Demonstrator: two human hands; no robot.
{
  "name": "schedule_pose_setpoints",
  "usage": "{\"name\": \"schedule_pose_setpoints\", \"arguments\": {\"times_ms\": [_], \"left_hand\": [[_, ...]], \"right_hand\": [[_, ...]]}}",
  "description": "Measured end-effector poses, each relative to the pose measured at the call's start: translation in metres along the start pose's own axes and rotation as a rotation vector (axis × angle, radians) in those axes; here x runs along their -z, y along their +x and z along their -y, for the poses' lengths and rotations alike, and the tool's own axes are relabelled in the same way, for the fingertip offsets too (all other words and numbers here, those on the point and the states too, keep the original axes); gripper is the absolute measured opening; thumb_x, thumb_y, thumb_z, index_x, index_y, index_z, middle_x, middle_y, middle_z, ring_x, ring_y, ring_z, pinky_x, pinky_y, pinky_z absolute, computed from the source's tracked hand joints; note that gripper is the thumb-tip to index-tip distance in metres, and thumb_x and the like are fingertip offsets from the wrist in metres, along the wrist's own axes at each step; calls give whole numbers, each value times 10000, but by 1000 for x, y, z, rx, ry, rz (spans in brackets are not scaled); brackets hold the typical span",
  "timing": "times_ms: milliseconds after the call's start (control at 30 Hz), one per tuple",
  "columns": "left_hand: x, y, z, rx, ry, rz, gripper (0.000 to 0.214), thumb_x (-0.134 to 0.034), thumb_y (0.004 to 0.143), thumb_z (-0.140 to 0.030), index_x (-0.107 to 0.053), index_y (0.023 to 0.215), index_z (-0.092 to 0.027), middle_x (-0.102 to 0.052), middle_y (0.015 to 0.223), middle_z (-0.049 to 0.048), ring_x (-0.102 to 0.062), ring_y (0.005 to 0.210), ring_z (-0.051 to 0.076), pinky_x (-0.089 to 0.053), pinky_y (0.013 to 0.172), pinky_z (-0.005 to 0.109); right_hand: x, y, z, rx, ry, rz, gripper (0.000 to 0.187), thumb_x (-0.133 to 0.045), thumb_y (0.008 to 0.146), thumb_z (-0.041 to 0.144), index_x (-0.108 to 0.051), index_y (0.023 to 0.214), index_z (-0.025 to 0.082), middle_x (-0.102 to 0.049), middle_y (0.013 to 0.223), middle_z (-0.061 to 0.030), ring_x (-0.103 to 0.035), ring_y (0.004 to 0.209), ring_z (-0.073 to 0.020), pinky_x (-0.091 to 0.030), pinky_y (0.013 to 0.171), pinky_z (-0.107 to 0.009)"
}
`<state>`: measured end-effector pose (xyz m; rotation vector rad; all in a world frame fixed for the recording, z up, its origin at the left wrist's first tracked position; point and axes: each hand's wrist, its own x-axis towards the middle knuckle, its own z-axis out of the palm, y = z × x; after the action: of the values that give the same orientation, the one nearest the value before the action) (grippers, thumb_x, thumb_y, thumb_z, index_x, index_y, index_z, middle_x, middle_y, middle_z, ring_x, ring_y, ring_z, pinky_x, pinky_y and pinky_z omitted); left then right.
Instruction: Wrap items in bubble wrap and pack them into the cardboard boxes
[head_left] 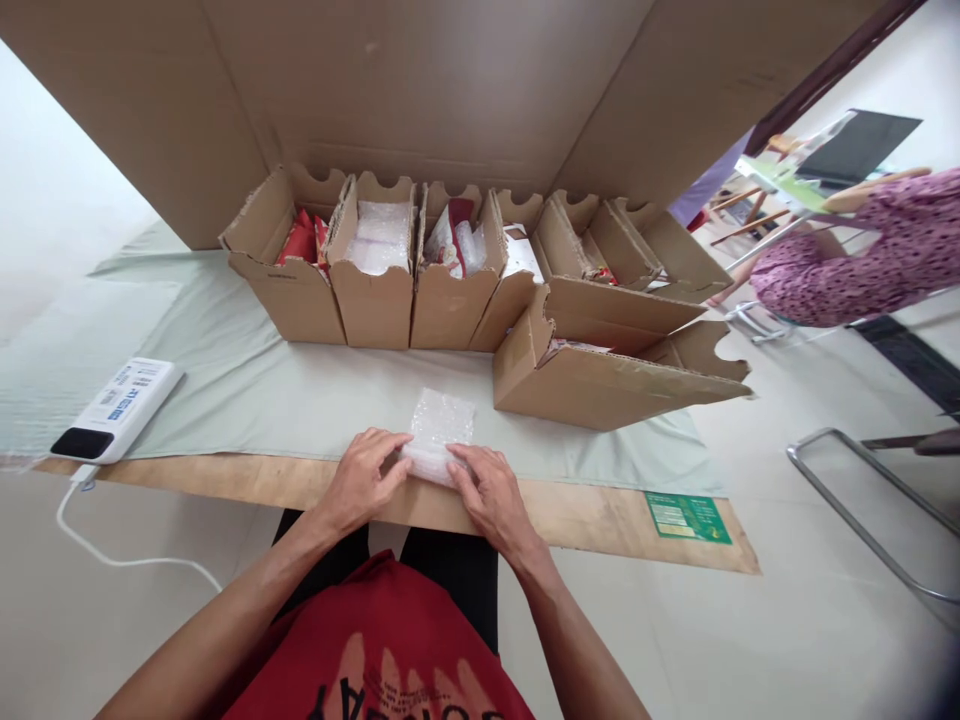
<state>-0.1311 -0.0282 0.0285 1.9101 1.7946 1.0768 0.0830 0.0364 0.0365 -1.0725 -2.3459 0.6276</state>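
Observation:
A piece of bubble wrap [442, 415] lies near the table's front edge, its near end folded or rolled into a thicker strip. What is inside the fold, if anything, I cannot make out. My left hand [365, 478] grips the left end of this strip between thumb and fingers. On the opposite end, my right hand [487, 490] pinches the strip in the same way. The far part of the bubble wrap lies flat on the cloth.
Several cardboard bins [375, 310] stand in a row behind, holding red packets [301, 238] and bubble wrap. Another cardboard bin [592, 390] lies crosswise at right. A white power bank [124, 405] with a cable sits left. A person in patterned clothing [877, 240] sits beyond.

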Motion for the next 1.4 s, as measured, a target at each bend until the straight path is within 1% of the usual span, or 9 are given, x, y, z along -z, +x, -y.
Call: {"name": "schedule_pose_setpoints", "arguments": {"times_ms": [100,267,467,567,767,900,1133,1233,1400], "left_hand": [[-12,18,9,118,19,-37,242,-596,887,-241,-709,1093,-183,-712,811,35,-650,793,203,-542,798,353],[-18,30,7,199,-29,-95,281,-605,895,-314,-691,1115,-161,-678,899,58,-627,783,191,-537,767,351],[-15,-1,-14,637,-792,-113,685,-699,843,-396,-452,1426,-133,-648,1247,171,-677,1095,257,-568,923,423],[-18,-6,-21,696,-1021,-41,838,-706,807,-330,-325,1525,-125,-663,1254,168,-664,1159,265,-530,1013,438],[0,0,-44,499,-885,167,856,-603,843,-257,-211,1598,-153,-706,1065,82,-684,953,185,-559,865,312],[1,-2,-61,294,-694,379,829,-577,874,-201,-202,1613,-221,-713,1105,84,-693,974,198,-568,828,305],[-10,9,-76,-49,-299,341,817,-672,881,-294,-273,1594,-293,-710,1243,94,-702,1064,259,-596,849,365],[-2,45,-88,-224,-202,156,806,-664,884,-283,-270,1587,-289,-614,1408,134,-599,1276,306,-539,1015,474],[-11,128,-114,-477,-96,-89,684,-609,923,-252,-337,1550,-213,-534,1489,161,-451,1428,338,-396,1163,560]], "right_hand": [[-1,-3,2,9,-125,-126,321,-495,1019,312,-634,1297,231,-681,1262,-130,-614,1158,-300,-471,957,-458],[-9,-1,-4,119,-203,-7,328,-579,961,210,-639,1283,207,-666,1318,-131,-585,1207,-319,-450,987,-481],[-13,2,-1,-146,160,-136,271,-544,984,256,-689,1204,192,-750,1131,-94,-674,1032,-267,-508,925,-411],[-12,-6,12,-237,474,-7,269,-541,983,329,-697,1165,207,-759,1028,-60,-701,916,-231,-558,811,-336],[19,-21,17,-204,451,-117,440,-641,911,478,-642,1269,222,-663,1266,-122,-662,1077,-263,-536,959,-401],[47,-23,21,-158,502,83,662,-726,846,513,-535,1413,229,-677,1279,-120,-676,1078,-261,-547,945,-387],[110,-25,22,-144,220,185,94,-657,886,267,-690,968,236,-746,892,-19,-679,785,-199,-544,720,-311],[174,-23,12,-108,219,3,122,-709,872,330,-697,961,248,-727,853,-27,-672,738,-193,-547,656,-301],[263,11,-16,-140,8,-662,227,-799,786,363,-666,943,266,-667,813,-24,-626,715,-186,-520,679,-339]]}}
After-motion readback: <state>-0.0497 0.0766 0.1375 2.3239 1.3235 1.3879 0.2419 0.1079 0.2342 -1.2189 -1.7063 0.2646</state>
